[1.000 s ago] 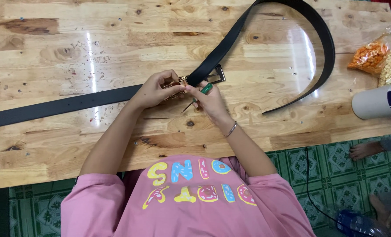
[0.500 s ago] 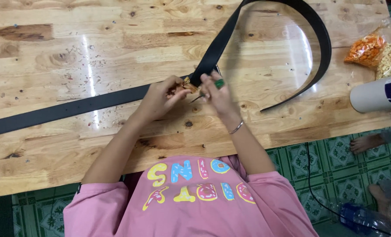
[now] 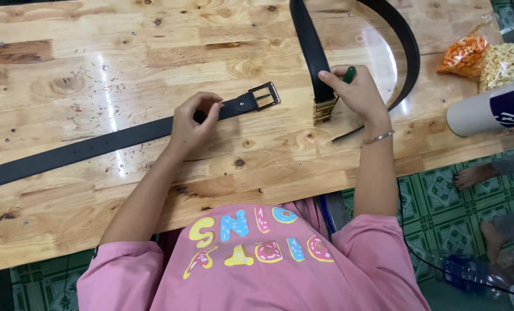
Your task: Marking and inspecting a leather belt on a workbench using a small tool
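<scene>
Black belt strap (image 3: 95, 144) is pinched by left hand (image 3: 192, 121) fingertips, silver buckle (image 3: 264, 95) just beyond; green-handled tool (image 3: 348, 74) and second strap (image 3: 312, 52) are gripped by right hand (image 3: 355, 95).

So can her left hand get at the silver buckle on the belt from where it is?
Probably yes: the left hand pinches the black strap just short of the silver buckle, and only bare wooden table lies between them.

Two black belts (image 3: 124, 138) (image 3: 309, 52) lie apart, buckles (image 3: 264, 95) (image 3: 324, 109) near.
</scene>
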